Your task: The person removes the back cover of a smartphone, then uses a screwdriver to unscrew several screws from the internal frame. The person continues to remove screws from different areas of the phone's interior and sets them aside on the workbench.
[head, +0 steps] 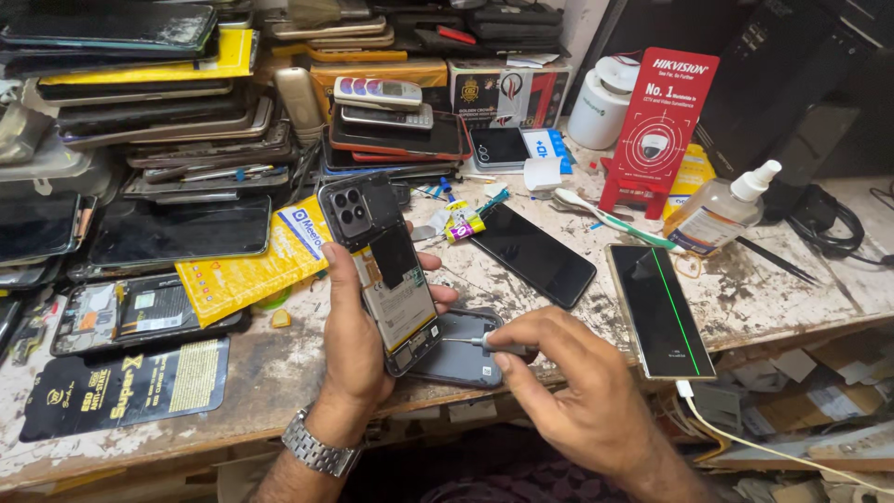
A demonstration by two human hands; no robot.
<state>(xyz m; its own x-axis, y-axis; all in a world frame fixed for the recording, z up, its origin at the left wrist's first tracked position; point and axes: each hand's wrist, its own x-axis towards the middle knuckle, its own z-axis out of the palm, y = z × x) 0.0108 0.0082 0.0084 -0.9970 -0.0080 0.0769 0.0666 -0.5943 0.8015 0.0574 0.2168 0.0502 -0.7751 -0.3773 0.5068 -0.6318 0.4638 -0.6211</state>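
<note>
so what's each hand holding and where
Left hand grips the opened phone by its long edges; right hand pinches a small screwdriver by its handle.

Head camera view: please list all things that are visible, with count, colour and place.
opened phone: one, black, back removed, in left hand
back cover: one, grey, on bench under the phone
screwdriver: one, silver, in right hand
dark phone: one, black, bench centre
phone with green line: one, black, right, white cable attached
spray bottle: one, clear, right rear
toothbrush: one, white-green, rear
phone stacks: many, dark, left rear
wristwatch: one, silver, left wrist
left hand
right hand
</note>
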